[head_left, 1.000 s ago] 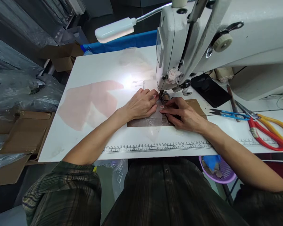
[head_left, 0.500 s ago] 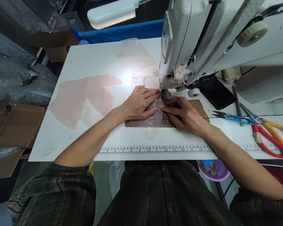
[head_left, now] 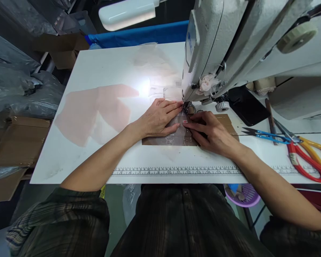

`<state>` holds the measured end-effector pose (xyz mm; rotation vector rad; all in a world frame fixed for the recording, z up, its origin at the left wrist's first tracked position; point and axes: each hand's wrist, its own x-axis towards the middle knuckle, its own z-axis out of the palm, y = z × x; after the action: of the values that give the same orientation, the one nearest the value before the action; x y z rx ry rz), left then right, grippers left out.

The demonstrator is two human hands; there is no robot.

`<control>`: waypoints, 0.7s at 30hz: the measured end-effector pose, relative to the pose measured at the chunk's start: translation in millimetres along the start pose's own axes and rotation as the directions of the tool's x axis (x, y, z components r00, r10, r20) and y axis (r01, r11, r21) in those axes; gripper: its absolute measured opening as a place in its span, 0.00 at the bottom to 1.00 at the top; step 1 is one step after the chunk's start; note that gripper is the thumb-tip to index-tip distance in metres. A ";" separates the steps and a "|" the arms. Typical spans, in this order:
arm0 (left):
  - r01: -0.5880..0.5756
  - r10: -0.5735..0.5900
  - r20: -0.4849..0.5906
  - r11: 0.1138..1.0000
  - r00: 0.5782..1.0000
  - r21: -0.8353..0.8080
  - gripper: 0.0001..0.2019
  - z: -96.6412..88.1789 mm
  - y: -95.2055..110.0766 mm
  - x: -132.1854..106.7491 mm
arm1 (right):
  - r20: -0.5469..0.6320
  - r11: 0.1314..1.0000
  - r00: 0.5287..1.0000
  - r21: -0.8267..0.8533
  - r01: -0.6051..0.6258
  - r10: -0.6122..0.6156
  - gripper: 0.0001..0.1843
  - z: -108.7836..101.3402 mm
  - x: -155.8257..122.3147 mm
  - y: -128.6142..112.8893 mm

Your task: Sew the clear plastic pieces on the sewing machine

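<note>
A piece of sheer pale fabric (head_left: 174,140) lies under the sewing machine's presser foot (head_left: 187,107), over a shiny brown plate (head_left: 155,141). My left hand (head_left: 162,117) rests flat on this fabric just left of the needle area, fingers stretched towards the foot and thumb apart. To the right of the foot, my right hand (head_left: 207,130) has its fingers bent and drawn together at the fabric's edge, seemingly pinching it. The fingertips partly hide the edge. The sewing machine head (head_left: 203,53) stands over both hands.
Sheer pink cut pieces (head_left: 96,107) lie on the white table (head_left: 56,157). Blue thread snips (head_left: 267,135), red-and-yellow-handled scissors (head_left: 307,160) and a black phone (head_left: 247,105) are at right. A printed ruler (head_left: 176,172) runs along the front edge; a white lamp (head_left: 127,14) hangs behind.
The view has shifted slightly, so the machine head and scissors appear a little further right. Both hands keep the same pose on the fabric.
</note>
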<state>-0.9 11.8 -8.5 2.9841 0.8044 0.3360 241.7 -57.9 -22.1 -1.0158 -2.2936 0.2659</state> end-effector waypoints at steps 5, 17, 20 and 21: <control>0.007 -0.008 0.012 1.000 1.000 0.022 0.26 -1.5 2.6 0.5 | -0.007 0.999 1.000 0.022 -0.029 0.029 0.16 0.9 -0.4 -0.2; 0.014 -0.015 0.016 0.998 1.000 0.057 0.26 -3.4 6.7 0.6 | 0.001 0.998 0.999 0.043 -0.052 0.052 0.17 1.0 -1.3 -1.9; 0.011 -0.012 0.011 0.998 1.000 0.063 0.25 -3.5 8.1 0.2 | -0.003 0.997 0.998 0.045 -0.056 0.056 0.17 0.6 -1.1 -1.6; 0.010 -0.011 0.008 0.998 1.000 0.066 0.25 -3.7 8.8 0.2 | -0.002 0.997 0.998 0.046 -0.056 0.056 0.17 0.4 -1.0 -1.2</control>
<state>2.8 4.2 -4.0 3.0384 0.8468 0.3023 241.3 -59.4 -22.4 -1.0580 -2.2477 0.3377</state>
